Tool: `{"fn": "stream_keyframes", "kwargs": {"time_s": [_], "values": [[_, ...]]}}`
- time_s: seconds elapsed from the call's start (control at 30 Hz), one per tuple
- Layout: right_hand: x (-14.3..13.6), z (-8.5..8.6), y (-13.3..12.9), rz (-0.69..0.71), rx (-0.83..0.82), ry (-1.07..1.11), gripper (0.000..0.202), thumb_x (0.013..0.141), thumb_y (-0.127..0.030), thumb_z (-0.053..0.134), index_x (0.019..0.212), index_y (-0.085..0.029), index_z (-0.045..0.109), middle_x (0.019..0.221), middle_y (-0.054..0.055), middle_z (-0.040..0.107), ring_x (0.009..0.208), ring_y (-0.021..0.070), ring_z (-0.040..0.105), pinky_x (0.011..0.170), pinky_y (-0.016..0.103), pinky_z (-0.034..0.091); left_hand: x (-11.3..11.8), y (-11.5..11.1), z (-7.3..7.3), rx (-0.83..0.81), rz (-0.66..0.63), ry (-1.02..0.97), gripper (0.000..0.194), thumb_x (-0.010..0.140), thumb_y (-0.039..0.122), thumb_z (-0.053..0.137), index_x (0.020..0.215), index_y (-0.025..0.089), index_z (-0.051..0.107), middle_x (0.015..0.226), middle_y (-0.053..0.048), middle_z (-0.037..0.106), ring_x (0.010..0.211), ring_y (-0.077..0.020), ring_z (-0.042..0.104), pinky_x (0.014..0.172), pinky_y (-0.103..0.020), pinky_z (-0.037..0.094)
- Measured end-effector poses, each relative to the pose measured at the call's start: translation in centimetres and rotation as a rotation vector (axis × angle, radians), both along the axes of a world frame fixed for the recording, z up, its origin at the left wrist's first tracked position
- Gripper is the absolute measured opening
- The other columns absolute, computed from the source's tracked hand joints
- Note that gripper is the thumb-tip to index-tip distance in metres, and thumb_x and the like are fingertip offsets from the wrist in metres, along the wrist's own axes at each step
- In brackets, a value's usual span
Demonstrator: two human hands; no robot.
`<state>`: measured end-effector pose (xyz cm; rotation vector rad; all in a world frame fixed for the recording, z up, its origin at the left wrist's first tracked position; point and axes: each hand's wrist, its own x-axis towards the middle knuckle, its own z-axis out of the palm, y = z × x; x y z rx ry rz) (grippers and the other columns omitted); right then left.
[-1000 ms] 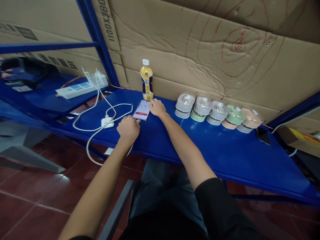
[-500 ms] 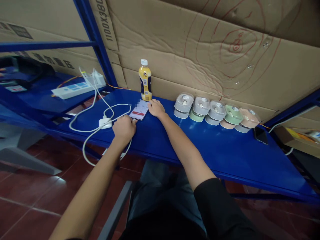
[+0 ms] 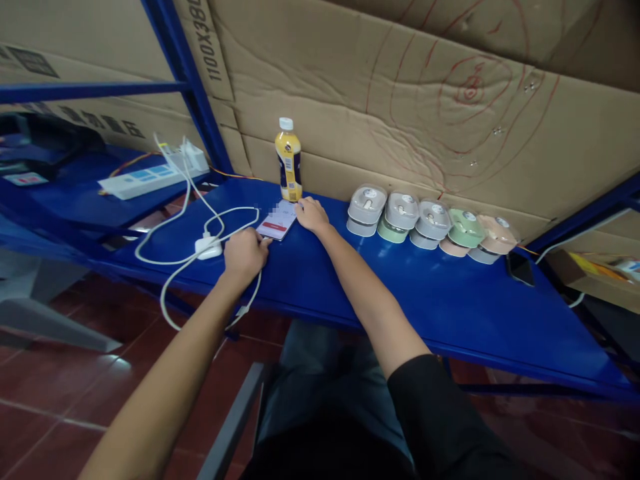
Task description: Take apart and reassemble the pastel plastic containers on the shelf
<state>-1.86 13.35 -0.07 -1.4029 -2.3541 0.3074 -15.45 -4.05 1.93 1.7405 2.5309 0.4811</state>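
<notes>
White cable (image 3: 257,288) seems pinched by the left hand (image 3: 245,255), grip nearly closed.

Bottle (image 3: 289,160) behind phone (image 3: 277,220); containers (image 3: 431,220) right, charger (image 3: 209,248) left (all on table (image 3: 450,303)).

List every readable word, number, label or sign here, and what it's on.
"1100X38", next character cut off: cardboard strip.
"勿重压", slightly blurred, first character unclear: left cardboard panel.
Too small or blurred to read: bottle label, phone screen, lid stickers, white card, red centre mark.
</notes>
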Motion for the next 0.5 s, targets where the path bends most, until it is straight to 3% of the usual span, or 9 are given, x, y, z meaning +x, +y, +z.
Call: {"fn": "stream_keyframes", "kwargs": {"time_s": [0.17,0.33,0.5], "values": [[0.1,0.1,-0.1,-0.023,-0.011,0.014,0.044,0.113,-0.039,0.032,0.127,-0.02,0.069,0.147,0.012,0.063,0.135,0.0293,0.059,0.115,0.045,0.05,-0.1,0.2,0.1,-0.004,-0.041,0.003,0.024,0.098,0.034,0.058,0.105,0.017,0.072,0.112,-0.018,0.08,0.113,-0.0366,0.074,0.096,-0.041,0.057],[-0.1,0.1,-0.7,-0.037,-0.006,0.04,0.045,0.112,-0.038,0.031,0.134,-0.019,0.065,0.147,0.014,0.063,0.138,0.0298,0.058,0.118,0.046,0.049,0.2,-0.1,0.1,-0.004,-0.082,0.043,0.025,0.1,0.037,0.055,0.111,0.019,0.069,0.114,-0.018,0.078,0.113,-0.037,0.073,0.095,-0.042,0.057],[0.9,0.5,-4.3,-0.138,0.005,0.113,0.052,0.11,-0.041,0.036,0.15,-0.012,0.05,0.147,0.023,0.06,0.137,0.0369,0.059,0.115,0.054,0.05,1.2,-1.1,1.6,-0.062,-0.046,0.125,0.039,0.099,0.045,0.057,0.122,0.014,0.065,0.124,-0.026,0.072,0.114,-0.0439,0.071,0.093,-0.049,0.058]]}}
